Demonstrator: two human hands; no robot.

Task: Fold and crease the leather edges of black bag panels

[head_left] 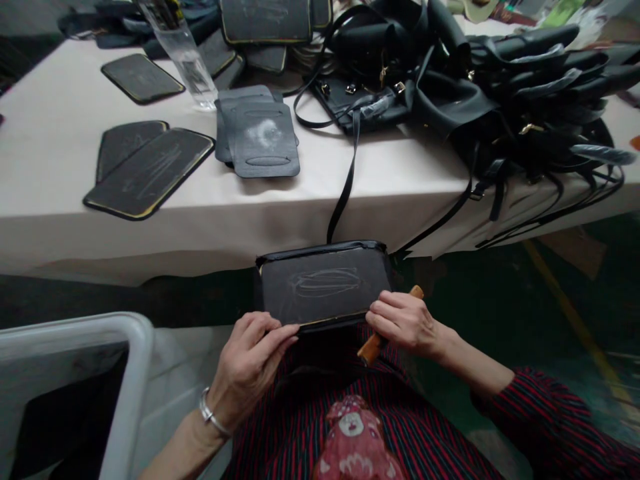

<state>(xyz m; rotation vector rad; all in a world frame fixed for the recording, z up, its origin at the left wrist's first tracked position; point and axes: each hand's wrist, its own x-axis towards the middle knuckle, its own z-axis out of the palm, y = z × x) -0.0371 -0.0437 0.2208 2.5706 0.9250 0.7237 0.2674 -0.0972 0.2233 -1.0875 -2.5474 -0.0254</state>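
A black rectangular bag piece point(325, 283) with chalky scribbles on its flat face rests over the lap, its near edge lined with yellow. My left hand point(255, 360) grips its near left edge, thumb pressed along the rim. At the near right corner, my right hand point(403, 320) is closed round a wooden stick-like tool point(370, 350), with the fingertips touching the panel's edge. Similar dark panels with yellow edges point(150, 173) lie at the table's left, and grey-black slotted panels point(265, 140) are stacked beside them.
The cloth-covered table point(240, 207) runs across the front. Black bags with hanging straps point(450, 100) are heaped on its right. A clear bottle point(193, 73) stands behind the panels. A white bin point(143, 347) with dark material is at lower left.
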